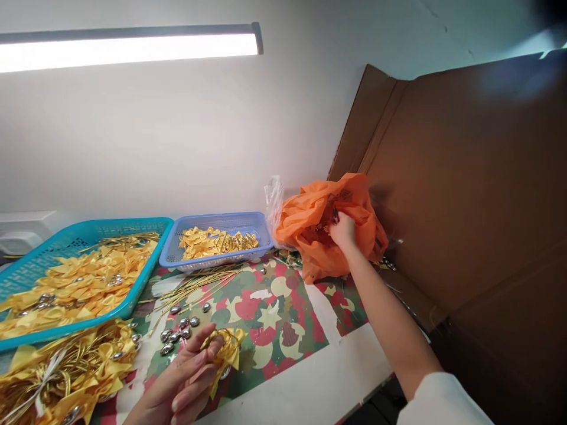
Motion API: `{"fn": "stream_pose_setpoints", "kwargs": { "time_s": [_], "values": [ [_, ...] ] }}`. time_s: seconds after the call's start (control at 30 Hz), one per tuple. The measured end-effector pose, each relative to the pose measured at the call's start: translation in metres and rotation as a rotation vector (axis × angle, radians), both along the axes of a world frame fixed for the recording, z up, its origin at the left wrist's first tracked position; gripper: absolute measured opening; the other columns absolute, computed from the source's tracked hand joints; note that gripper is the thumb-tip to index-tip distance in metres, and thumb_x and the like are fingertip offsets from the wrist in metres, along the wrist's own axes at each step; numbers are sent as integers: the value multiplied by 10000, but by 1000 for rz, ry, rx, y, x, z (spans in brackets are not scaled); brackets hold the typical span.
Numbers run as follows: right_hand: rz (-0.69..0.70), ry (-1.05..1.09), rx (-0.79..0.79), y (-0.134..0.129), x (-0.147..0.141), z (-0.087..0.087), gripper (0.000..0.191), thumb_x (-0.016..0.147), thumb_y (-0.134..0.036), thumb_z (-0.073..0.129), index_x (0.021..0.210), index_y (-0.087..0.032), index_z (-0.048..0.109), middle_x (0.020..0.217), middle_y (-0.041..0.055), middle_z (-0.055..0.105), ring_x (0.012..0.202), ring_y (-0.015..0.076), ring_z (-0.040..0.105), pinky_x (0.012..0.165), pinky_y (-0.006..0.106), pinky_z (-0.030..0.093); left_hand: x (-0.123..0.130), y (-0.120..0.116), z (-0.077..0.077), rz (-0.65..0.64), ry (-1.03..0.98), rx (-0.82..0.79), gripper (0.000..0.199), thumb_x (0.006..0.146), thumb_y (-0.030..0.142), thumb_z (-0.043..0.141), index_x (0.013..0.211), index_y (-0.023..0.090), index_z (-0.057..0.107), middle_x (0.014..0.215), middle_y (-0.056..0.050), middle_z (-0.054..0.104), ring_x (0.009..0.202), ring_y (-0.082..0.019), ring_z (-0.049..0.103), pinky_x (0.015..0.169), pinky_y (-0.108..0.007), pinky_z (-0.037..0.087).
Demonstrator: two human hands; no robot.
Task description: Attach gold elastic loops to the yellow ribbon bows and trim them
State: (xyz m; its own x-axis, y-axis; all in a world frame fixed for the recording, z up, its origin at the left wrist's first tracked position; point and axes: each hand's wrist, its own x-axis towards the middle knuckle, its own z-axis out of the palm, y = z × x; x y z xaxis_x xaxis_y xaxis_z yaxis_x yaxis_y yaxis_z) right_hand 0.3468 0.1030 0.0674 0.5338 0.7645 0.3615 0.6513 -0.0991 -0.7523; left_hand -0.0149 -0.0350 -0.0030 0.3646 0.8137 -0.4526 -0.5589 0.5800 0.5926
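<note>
My left hand [190, 378] is at the front of the table, fingers curled against a yellow ribbon bow [231, 348] with gold cord. A silver bell [225, 372] shows at the bow's lower edge. My right hand [343, 229] reaches into the mouth of an orange plastic bag [319, 203], its fingers bent together. Something small and dark is at those fingertips, too unclear to name. Several loose silver bells [175, 336] lie just beyond my left hand. Gold cords [195, 289] are spread behind them.
A teal basket [128, 306] of yellow bows stands at left, beside a blue basket [212, 260] with more. A bundle of bows [66, 378] lies at front left. A tall cardboard sheet [465, 177] rises at right. A clear plastic bag [274, 200] touches the orange one.
</note>
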Motion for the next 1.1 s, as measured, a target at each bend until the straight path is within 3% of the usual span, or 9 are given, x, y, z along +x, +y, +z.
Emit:
{"fn": "stream_pose_setpoints", "kwargs": {
  "time_s": [0.13, 0.23, 0.33, 0.43, 0.63, 0.77, 0.83, 0.97, 1.1],
  "values": [
    [100, 41, 105, -38, -18, 6, 327, 804, -256, 651, 623, -228, 379, 820, 57, 657, 892, 217, 635, 838, 347, 495, 1, 4, -8, -13, -20, 23, 428, 575, 284, 931, 899, 232, 658, 764, 77, 542, 373, 46, 272, 305, -62, 296],
    [390, 188, 60, -61, -58, -7, 494, 708, -363, 733, 602, -235, 268, 742, 1, 623, 811, 174, 642, 766, 297, 514, 2, 7, -10, 9, -5, 105, 399, 606, 259, 913, 915, 211, 665, 756, 60, 561, 416, 12, 366, 325, -74, 358],
    [828, 589, -156, -74, -103, -36, 599, 604, -435, 823, 628, -232, 260, 708, -33, 563, 709, 135, 594, 706, 288, 503, 4, 10, -8, 23, 25, 172, 432, 569, 265, 930, 906, 191, 670, 725, 58, 563, 412, 2, 364, 303, -89, 353],
    [944, 709, -381, -81, -129, -60, 616, 553, -445, 859, 634, -229, 288, 715, -38, 553, 727, 140, 603, 707, 296, 499, 5, 12, -5, 60, 27, 200, 439, 570, 244, 924, 922, 189, 669, 731, 62, 560, 432, -2, 391, 319, -91, 371],
    [935, 338, -509, -81, -106, -52, 387, 681, -443, 769, 790, -205, 484, 918, 38, 635, 874, 189, 627, 787, 338, 492, 5, 12, -3, 59, 5, 188, 396, 568, 203, 907, 875, 186, 657, 696, 67, 546, 436, -11, 392, 319, -96, 370],
    [581, -386, -581, -84, -83, -51, 236, 874, -415, 581, 845, -198, 492, 908, 57, 604, 804, 206, 589, 686, 322, 438, 5, 11, -2, 70, -4, 164, 381, 558, 190, 903, 852, 179, 662, 687, 68, 547, 437, -11, 399, 317, -92, 371],
    [468, -575, -664, -88, -79, -58, 152, 912, -332, 535, 876, -187, 507, 966, 94, 610, 846, 235, 601, 687, 331, 428, 6, 11, -2, 84, -1, 152, 383, 543, 185, 905, 843, 179, 666, 676, 70, 549, 431, -10, 396, 314, -92, 373],
    [402, -630, -722, -99, -80, -68, 130, 921, -278, 530, 951, -152, 546, 1072, 164, 603, 1007, 317, 596, 745, 369, 437, 7, 10, -1, 105, 14, 142, 384, 519, 196, 917, 819, 184, 677, 666, 66, 565, 422, -14, 401, 307, -98, 377],
    [415, -575, -501, -103, -100, -63, 183, 914, -330, 563, 989, -164, 582, 1066, 134, 624, 1043, 302, 580, 810, 375, 443, 8, 10, -1, 104, 31, 138, 370, 514, 229, 926, 800, 193, 694, 648, 68, 573, 400, -13, 393, 297, -104, 365]
  ]
}}
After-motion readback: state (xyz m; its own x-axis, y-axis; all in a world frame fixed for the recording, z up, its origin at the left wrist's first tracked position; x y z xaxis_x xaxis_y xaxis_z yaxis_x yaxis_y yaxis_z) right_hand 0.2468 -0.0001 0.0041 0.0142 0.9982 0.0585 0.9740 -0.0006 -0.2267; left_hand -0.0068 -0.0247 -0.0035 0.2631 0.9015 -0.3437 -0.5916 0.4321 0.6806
